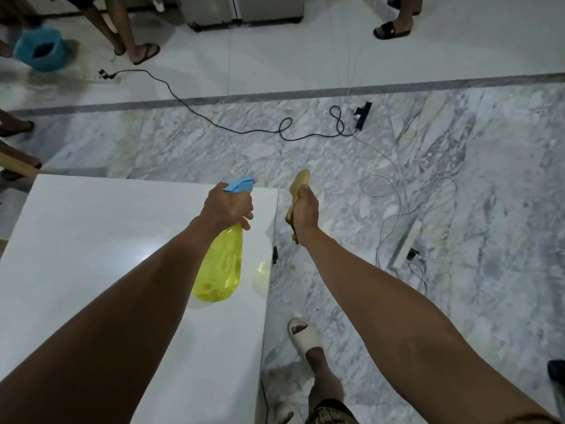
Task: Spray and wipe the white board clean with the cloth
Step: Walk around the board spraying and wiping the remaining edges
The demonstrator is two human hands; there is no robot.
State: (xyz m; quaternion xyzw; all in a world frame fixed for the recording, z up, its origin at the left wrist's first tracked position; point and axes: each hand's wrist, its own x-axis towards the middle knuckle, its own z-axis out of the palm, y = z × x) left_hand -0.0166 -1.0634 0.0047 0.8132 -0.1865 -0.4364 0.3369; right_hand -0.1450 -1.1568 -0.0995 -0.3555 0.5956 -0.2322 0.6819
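Left hand [227, 206] grips spray bottle [221, 264] above white board [91, 240]; right hand [305, 212] clutches cloth [299, 182] beside board edge.

the white board [91, 240] is smooth and glossy, with a soft glare on it. the spray bottle [221, 267] is clear yellow plastic with an opaque blue plastic head. the cloth [298, 191] looks soft, matt and tan. the floor [428, 179] is polished veined marble.
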